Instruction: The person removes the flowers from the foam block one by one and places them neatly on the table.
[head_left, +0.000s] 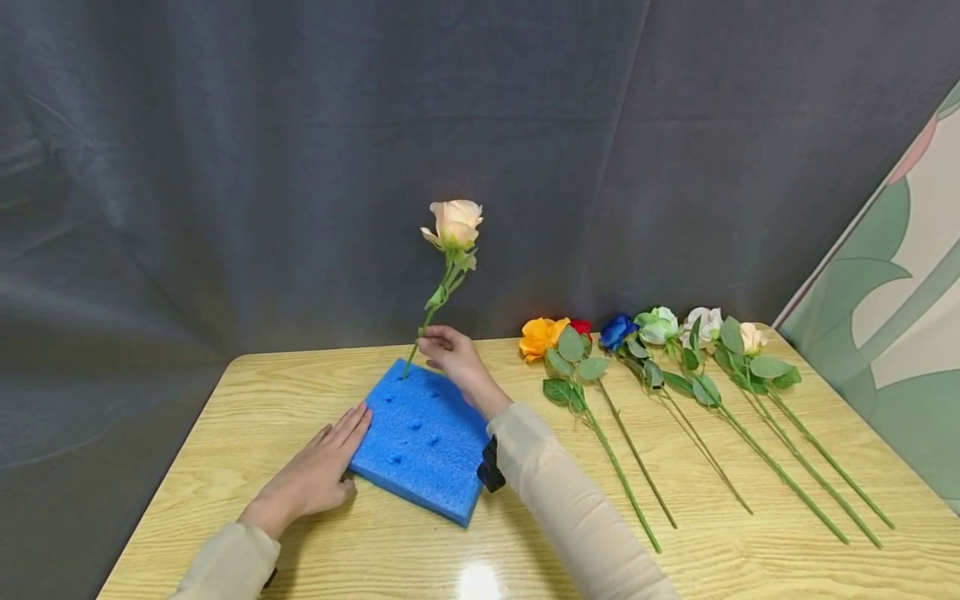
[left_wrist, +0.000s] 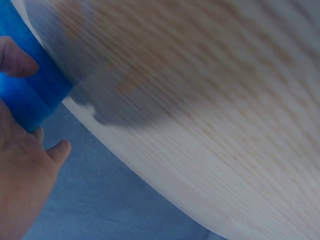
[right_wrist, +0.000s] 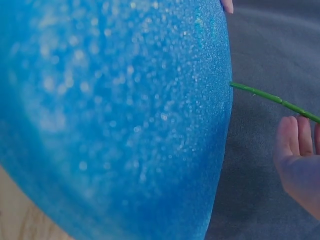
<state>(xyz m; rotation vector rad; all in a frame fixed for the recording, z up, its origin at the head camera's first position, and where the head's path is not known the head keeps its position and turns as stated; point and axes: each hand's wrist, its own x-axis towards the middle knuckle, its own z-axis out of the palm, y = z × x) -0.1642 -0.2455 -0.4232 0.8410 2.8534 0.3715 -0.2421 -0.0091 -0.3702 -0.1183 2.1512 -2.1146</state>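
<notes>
A peach artificial rose [head_left: 454, 223] stands upright, tilted slightly right, its green stem [head_left: 428, 319] set in the far corner of a blue foam block [head_left: 438, 450]. Several small holes dot the block's top. My right hand [head_left: 457, 362] is beside the lower stem. In the right wrist view, its fingertips [right_wrist: 303, 131] lie close against the stem [right_wrist: 270, 97] without wrapping round it; whether they touch is hard to tell. With fingers extended, my left hand [head_left: 318, 471] rests on the block's left edge. The left wrist view shows part of that hand [left_wrist: 25, 170] against the blue foam [left_wrist: 37, 97].
To the right on the wooden table [head_left: 285, 392] lie several artificial roses: an orange rose [head_left: 542, 337], a red rose [head_left: 581, 327], a blue rose [head_left: 617, 331], a green-white rose [head_left: 658, 326], a white rose [head_left: 703, 323] and another peach rose [head_left: 752, 337]. Behind hangs a dark curtain [head_left: 337, 167].
</notes>
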